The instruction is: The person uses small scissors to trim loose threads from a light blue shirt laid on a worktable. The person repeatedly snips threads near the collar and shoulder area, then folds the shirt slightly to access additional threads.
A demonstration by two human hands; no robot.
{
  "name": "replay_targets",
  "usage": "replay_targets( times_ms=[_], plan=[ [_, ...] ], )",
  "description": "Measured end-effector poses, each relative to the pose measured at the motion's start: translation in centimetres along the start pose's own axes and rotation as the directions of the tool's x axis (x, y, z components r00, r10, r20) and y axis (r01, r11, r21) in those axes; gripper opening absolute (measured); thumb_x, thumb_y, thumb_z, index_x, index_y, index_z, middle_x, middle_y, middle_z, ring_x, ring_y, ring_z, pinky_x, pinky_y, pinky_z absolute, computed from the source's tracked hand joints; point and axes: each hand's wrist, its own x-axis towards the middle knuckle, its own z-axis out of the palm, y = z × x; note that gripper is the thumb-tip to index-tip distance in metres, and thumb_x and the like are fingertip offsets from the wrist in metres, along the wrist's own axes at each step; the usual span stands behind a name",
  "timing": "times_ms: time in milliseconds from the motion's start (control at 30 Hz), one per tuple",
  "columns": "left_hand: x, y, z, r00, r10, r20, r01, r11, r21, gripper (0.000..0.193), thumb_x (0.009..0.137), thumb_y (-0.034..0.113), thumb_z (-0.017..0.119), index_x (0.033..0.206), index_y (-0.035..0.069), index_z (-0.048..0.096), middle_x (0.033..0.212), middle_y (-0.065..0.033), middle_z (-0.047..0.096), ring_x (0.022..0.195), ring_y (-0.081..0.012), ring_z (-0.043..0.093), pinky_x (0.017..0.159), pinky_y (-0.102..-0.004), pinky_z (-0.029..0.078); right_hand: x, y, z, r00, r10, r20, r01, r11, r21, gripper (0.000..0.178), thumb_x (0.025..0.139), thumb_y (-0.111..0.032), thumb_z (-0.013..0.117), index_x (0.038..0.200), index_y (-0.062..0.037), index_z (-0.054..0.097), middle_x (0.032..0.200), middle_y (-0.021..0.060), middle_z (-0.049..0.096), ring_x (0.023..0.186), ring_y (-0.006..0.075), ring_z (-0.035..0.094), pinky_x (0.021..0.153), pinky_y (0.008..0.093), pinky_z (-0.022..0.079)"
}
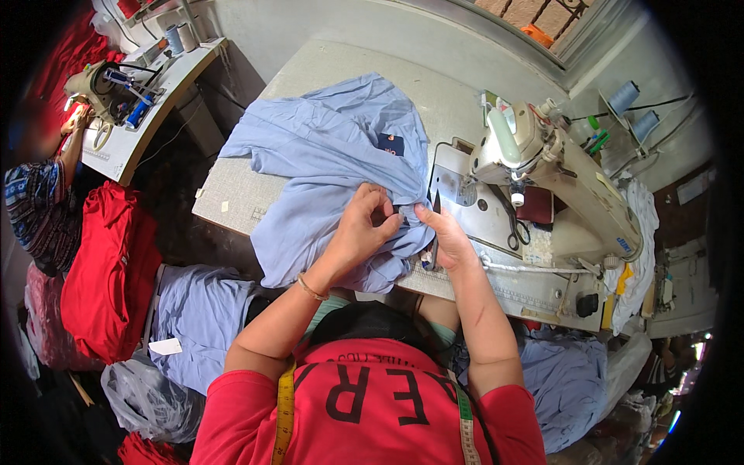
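Observation:
A light blue cloth garment (310, 186) lies bunched over the sewing table, with a small dark label (391, 144) near its upper right. My left hand (363, 225) is closed, thumb and fingers pinching a fold near the garment's lower right. Close beside it, my right hand (448, 239) grips the same part, its thumb laid along the cloth. A slim dark pointed tool (436, 203) sticks up at the right hand; its lower part is hidden, and its kind is hard to make out. The sewing machine (542, 163) stands just right of my hands.
Black-handled scissors (514, 229) lie on the machine bed beside a dark red pad (536, 205). Thread cones (624, 97) stand at the back right. Another person's arm (71, 143) is at a second machine (101, 89) on the far left. Red cloth (108, 271) is piled at the left.

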Motion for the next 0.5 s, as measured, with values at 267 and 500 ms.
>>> replay_targets(
  times_ms=[267, 500],
  plan=[
    [0.35, 0.11, -0.04, 0.999, 0.02, 0.025, -0.02, 1.0, 0.013, 0.011, 0.079, 0.005, 0.063, 0.08, -0.005, 0.059, 0.095, -0.0076, 0.048, 0.087, -0.0165, 0.049, 0.076, -0.0248, 0.041, 0.04, -0.01, -0.04, 0.995, 0.076, 0.06, -0.08, 0.994, 0.074, 0.043, 0.082, -0.018, 0.065, 0.12, -0.0024, 0.051, 0.109, 0.0077, 0.061, 0.096, 0.0184, 0.06, 0.085, 0.0343, 0.048],
    [0.39, 0.19, 0.03, 0.999, -0.045, 0.027, 0.046, 0.998, -0.05, 0.01, 0.077, 0.004, 0.062, 0.078, -0.005, 0.06, 0.094, -0.0072, 0.048, 0.086, -0.0155, 0.049, 0.076, -0.0241, 0.04, 0.29, 0.36, -0.81, 0.987, 0.138, 0.081, -0.148, 0.98, 0.134, 0.039, 0.084, -0.015, 0.062, 0.119, -0.0016, 0.051, 0.109, 0.0089, 0.061, 0.095, 0.0203, 0.061, 0.084, 0.0351, 0.05]
  ],
)
